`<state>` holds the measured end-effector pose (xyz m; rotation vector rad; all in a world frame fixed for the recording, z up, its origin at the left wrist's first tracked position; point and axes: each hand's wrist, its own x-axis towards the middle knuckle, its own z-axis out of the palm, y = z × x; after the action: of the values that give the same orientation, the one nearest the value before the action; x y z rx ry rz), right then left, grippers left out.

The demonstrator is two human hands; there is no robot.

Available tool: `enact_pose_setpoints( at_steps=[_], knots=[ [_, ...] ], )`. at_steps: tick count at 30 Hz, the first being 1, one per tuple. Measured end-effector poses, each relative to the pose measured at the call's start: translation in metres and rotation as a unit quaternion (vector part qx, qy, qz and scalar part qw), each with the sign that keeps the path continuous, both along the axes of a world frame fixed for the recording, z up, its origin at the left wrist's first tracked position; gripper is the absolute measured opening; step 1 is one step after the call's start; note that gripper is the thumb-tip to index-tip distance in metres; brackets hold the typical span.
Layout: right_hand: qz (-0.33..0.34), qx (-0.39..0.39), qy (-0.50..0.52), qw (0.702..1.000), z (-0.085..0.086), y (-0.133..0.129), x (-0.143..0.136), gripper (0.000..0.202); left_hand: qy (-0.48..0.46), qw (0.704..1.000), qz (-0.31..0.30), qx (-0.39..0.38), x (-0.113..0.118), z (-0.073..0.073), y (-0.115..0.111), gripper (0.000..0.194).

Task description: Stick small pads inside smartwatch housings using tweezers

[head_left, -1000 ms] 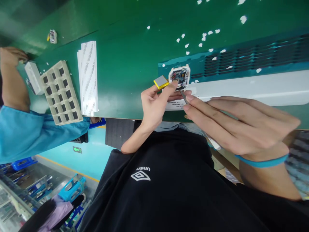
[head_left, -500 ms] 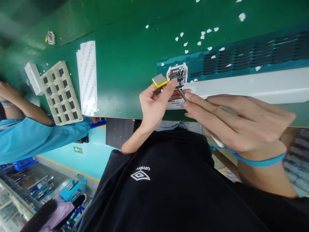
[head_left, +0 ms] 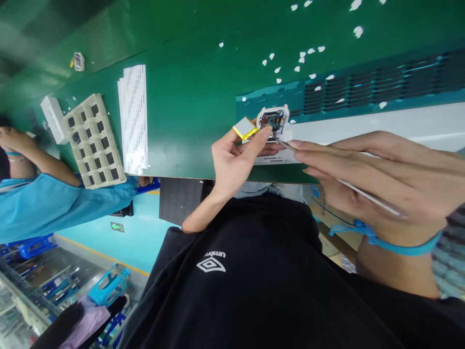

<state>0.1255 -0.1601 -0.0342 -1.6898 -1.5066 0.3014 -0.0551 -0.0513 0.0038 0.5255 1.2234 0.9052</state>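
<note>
My left hand [head_left: 232,157] is closed around a small white watch case [head_left: 285,126], its thumb pressed on the lower left edge. The case is open, with a circuit board [head_left: 271,119] and thin wires inside. A flat silver battery with yellow edges [head_left: 244,128] rests by the left fingers, beside the case. My right hand [head_left: 378,179] is closed around slim metal tweezers [head_left: 287,144]. Their tip meets the lower part of the case near my left thumb; what it touches is too small to tell.
White paper strips [head_left: 133,121], a beige compartment tray [head_left: 95,140] and a white box [head_left: 54,118] lie on the green table [head_left: 181,97]. Several white bits [head_left: 301,60] are scattered beyond a blue slotted sheet [head_left: 269,94]. A co-worker's arm [head_left: 47,162] is at left.
The watch case and battery have moved slightly right and nearer to me. My right hand has shifted right and turned, leaving the tweezers lying flatter and more of their shaft showing.
</note>
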Motion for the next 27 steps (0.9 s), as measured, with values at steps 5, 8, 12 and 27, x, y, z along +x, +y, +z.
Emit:
enact_pose_setpoints(
  at_steps=[5,8,12,27],
  knots=[
    [-0.024,0.023,0.008,0.999,0.003,0.003,-0.002,0.026,0.004,0.992,-0.083,0.093,-0.014,-0.011,0.007,0.017],
    [-0.018,0.077,0.038,0.996,0.005,0.023,0.003,0.02,0.021,0.978,-0.134,0.16,-0.025,-0.022,0.026,0.025],
    [-0.008,0.131,0.085,0.988,-0.003,0.043,0.003,0.012,0.181,0.938,-0.147,0.257,-0.034,-0.033,0.103,0.027],
    [0.002,0.121,0.174,0.977,-0.034,0.047,0.008,0.042,0.548,0.691,-0.255,0.398,0.024,0.0,0.273,0.043]
  ],
)
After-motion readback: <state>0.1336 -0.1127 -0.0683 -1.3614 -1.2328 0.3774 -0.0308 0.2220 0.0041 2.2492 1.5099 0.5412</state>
